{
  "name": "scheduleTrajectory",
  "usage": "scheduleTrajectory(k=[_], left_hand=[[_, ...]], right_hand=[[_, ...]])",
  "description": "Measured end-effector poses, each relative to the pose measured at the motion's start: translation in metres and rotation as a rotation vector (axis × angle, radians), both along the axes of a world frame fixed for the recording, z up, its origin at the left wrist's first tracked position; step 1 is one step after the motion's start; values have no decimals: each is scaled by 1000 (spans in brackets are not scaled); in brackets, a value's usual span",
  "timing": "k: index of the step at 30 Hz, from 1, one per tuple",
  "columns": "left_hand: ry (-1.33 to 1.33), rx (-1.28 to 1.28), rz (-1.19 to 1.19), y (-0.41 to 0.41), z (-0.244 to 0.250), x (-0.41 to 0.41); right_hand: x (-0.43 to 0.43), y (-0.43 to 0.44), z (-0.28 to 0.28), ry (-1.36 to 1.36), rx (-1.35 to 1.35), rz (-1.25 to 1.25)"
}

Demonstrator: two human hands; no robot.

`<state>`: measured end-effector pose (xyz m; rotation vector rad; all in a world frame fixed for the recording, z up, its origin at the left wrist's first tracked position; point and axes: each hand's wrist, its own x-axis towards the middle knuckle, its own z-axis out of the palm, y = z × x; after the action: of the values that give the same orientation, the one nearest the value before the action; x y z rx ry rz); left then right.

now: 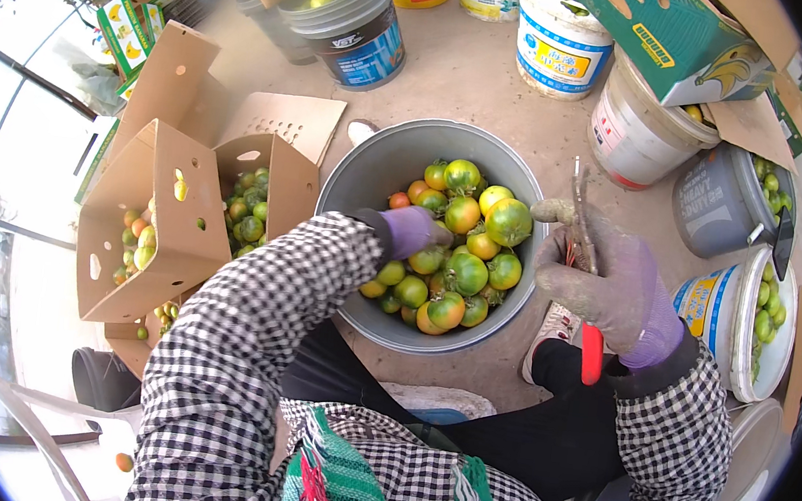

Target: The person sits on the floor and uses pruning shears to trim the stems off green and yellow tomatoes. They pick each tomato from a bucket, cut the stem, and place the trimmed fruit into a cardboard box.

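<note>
A grey plastic bucket (349, 185) full of green and orange tomatoes (468, 274) stands on the floor between my legs. My left hand (410, 231), in a purple glove with a dirty palm coating, reaches into it from the left and touches the tomatoes. Its fingertips are partly hidden, so a grip on one cannot be made out. Right of the bucket rim, my gloved right hand (599, 273) holds a pair of pruning shears (591, 354). One red handle shows below the hand, and the worn blades point up past the fingers.
Cardboard boxes (184, 233) with tomatoes stand at the left. Behind the bucket are a dark pail (357, 45) and a white pail (560, 57), both with tomatoes. A green banana box (680, 48) rests over a white pail (638, 122). More tomato pails (710, 301) line the right.
</note>
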<state>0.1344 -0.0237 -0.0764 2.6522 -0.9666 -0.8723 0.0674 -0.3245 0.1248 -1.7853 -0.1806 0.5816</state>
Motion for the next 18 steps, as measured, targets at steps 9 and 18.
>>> scheduleTrajectory(k=[9, 18], left_hand=[[1150, -1593, 844, 8, 107, -85], [1001, -1674, 799, -30, 130, -131]], right_hand=[[-11, 11, -20, -813, -547, 259], [-26, 33, -19, -890, -834, 428]])
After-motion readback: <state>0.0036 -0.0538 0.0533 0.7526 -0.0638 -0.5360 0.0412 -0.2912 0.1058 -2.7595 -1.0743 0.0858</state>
